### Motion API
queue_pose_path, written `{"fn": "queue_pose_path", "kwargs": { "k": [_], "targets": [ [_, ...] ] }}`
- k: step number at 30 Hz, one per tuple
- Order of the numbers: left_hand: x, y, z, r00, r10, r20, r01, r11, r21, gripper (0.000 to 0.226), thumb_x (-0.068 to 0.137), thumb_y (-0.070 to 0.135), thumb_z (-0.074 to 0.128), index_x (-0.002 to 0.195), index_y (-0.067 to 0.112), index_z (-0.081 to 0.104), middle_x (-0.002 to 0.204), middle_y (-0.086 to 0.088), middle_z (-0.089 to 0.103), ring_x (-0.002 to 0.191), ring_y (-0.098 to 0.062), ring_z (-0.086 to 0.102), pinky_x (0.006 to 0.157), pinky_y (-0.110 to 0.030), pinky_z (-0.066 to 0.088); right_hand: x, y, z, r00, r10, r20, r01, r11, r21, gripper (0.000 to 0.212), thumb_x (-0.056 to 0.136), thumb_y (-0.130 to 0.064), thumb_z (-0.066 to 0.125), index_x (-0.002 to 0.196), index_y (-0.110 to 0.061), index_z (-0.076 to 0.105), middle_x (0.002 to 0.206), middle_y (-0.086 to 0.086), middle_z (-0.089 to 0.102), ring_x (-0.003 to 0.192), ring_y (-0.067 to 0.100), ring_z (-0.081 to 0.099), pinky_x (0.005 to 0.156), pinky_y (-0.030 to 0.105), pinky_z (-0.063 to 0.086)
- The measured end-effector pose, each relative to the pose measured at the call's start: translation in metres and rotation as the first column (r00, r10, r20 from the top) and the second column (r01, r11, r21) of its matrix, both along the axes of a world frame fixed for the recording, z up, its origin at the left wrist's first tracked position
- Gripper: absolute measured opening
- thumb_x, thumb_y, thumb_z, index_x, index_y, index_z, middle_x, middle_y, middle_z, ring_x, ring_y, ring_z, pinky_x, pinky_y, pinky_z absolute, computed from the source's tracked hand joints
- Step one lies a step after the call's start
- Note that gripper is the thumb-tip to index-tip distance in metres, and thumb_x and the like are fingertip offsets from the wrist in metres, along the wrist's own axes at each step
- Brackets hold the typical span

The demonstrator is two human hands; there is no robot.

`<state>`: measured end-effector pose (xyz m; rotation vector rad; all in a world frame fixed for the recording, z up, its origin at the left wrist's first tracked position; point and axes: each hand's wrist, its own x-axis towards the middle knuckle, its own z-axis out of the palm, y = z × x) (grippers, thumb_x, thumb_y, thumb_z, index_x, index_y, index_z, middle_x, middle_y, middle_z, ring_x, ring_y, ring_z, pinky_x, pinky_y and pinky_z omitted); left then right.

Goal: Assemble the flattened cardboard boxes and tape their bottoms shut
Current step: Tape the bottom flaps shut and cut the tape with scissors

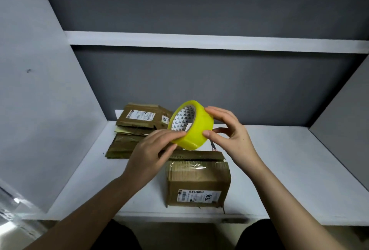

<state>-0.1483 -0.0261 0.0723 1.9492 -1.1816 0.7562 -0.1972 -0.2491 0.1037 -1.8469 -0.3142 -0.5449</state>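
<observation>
A yellow roll of packing tape point(194, 131) is held up in the air above the white desk. My left hand point(153, 153) pinches its lower left rim. My right hand point(227, 131) grips its right side, thumb below and fingers on top. Beneath the roll stands an assembled cardboard box point(197, 179) with a shipping label on its near face and its top flaps nearly closed. A pile of flattened cardboard boxes point(137, 127) lies at the back left of the desk.
The white desk point(279, 169) is enclosed by grey walls on the left, back and right, with a white shelf point(199, 42) overhead. A small dark object point(213, 146), partly hidden, lies behind the box. The desk's front edge runs just below the box.
</observation>
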Motion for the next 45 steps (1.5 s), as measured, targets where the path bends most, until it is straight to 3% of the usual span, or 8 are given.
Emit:
{"fn": "queue_pose_path", "kwargs": {
  "k": [7, 13, 18, 24, 30, 34, 37, 45],
  "targets": [
    [-0.008, -0.003, 0.008, 0.999, -0.009, -0.040, 0.008, 1.000, -0.030, 0.037, 0.090, 0.018, 0.056, 0.127, 0.019, 0.055, 0.119, 0.012, 0.059, 0.111, -0.001, 0.055, 0.095, -0.017, 0.044, -0.007, 0.006, 0.007, 0.950, -0.187, 0.250, 0.204, 0.978, -0.042, 0.015, 0.087, -0.012, 0.068, 0.100, -0.017, 0.071, 0.105, -0.001, 0.064, 0.103, 0.014, 0.060, 0.074, 0.026, 0.049],
    [-0.011, -0.005, 0.011, 0.997, 0.026, -0.068, -0.024, 0.999, 0.028, 0.038, 0.090, 0.022, 0.055, 0.129, 0.023, 0.056, 0.116, 0.017, 0.059, 0.108, 0.002, 0.054, 0.091, -0.013, 0.044, 0.000, 0.000, 0.018, 0.975, -0.190, 0.117, 0.192, 0.981, -0.007, 0.012, 0.088, -0.012, 0.067, 0.082, -0.023, 0.066, 0.089, -0.012, 0.060, 0.086, 0.007, 0.058, 0.070, 0.023, 0.045],
    [-0.018, -0.013, 0.014, 0.963, -0.057, -0.263, 0.044, 0.998, -0.055, 0.039, 0.093, 0.027, 0.049, 0.131, 0.029, 0.053, 0.118, 0.014, 0.058, 0.110, -0.004, 0.054, 0.086, -0.017, 0.044, 0.007, 0.006, 0.006, 0.940, -0.321, 0.111, 0.329, 0.942, -0.060, 0.013, 0.095, -0.014, 0.057, 0.086, -0.024, 0.057, 0.089, -0.009, 0.057, 0.081, 0.002, 0.054, 0.067, 0.011, 0.040],
    [-0.036, -0.032, 0.000, 0.928, 0.025, -0.372, -0.068, 0.992, -0.102, 0.066, 0.076, 0.049, 0.063, 0.136, 0.032, 0.044, 0.121, 0.013, 0.043, 0.109, -0.002, 0.049, 0.078, -0.016, 0.046, 0.012, 0.023, -0.011, 0.897, -0.440, 0.036, 0.442, 0.895, -0.058, 0.008, 0.098, -0.019, 0.052, 0.090, -0.018, 0.054, 0.092, 0.000, 0.060, 0.083, 0.013, 0.055, 0.071, 0.029, 0.045],
    [-0.025, -0.025, -0.003, 0.918, 0.116, -0.378, -0.163, 0.982, -0.094, 0.062, 0.075, 0.049, 0.065, 0.132, 0.040, 0.044, 0.120, 0.022, 0.047, 0.107, 0.006, 0.048, 0.075, -0.007, 0.042, 0.006, 0.012, -0.007, 0.964, -0.172, -0.205, 0.208, 0.963, 0.169, 0.009, 0.091, -0.010, 0.062, 0.094, -0.019, 0.063, 0.083, -0.003, 0.064, 0.078, 0.008, 0.058, 0.067, 0.019, 0.048],
    [-0.024, -0.019, 0.001, 0.910, 0.099, -0.402, -0.148, 0.985, -0.092, 0.064, 0.077, 0.025, 0.078, 0.131, 0.039, 0.046, 0.126, 0.025, 0.050, 0.113, 0.009, 0.046, 0.081, -0.003, 0.038, 0.006, 0.008, -0.014, 0.939, -0.027, -0.343, 0.142, 0.938, 0.315, 0.014, 0.090, -0.017, 0.064, 0.104, -0.018, 0.067, 0.097, 0.007, 0.069, 0.092, 0.017, 0.062, 0.079, 0.034, 0.050],
    [-0.026, -0.018, 0.004, 0.914, 0.060, -0.402, -0.116, 0.986, -0.117, 0.064, 0.076, 0.027, 0.078, 0.127, 0.046, 0.044, 0.126, 0.036, 0.043, 0.115, 0.017, 0.042, 0.083, 0.000, 0.036, 0.008, 0.015, -0.016, 0.941, -0.025, -0.338, 0.178, 0.885, 0.430, 0.009, 0.091, -0.015, 0.063, 0.085, -0.019, 0.068, 0.093, 0.002, 0.068, 0.089, 0.018, 0.058, 0.077, 0.034, 0.046],
    [-0.020, -0.016, 0.019, 0.960, 0.070, -0.272, -0.083, 0.996, -0.037, 0.062, 0.075, 0.049, 0.064, 0.133, 0.042, 0.043, 0.121, 0.020, 0.053, 0.105, 0.009, 0.048, 0.079, -0.006, 0.040, 0.008, 0.030, -0.014, 0.922, -0.377, -0.090, 0.388, 0.894, 0.224, 0.014, 0.093, -0.014, 0.061, 0.081, -0.022, 0.061, 0.079, -0.009, 0.064, 0.072, -0.004, 0.056, 0.068, 0.010, 0.043]
  ]
}}
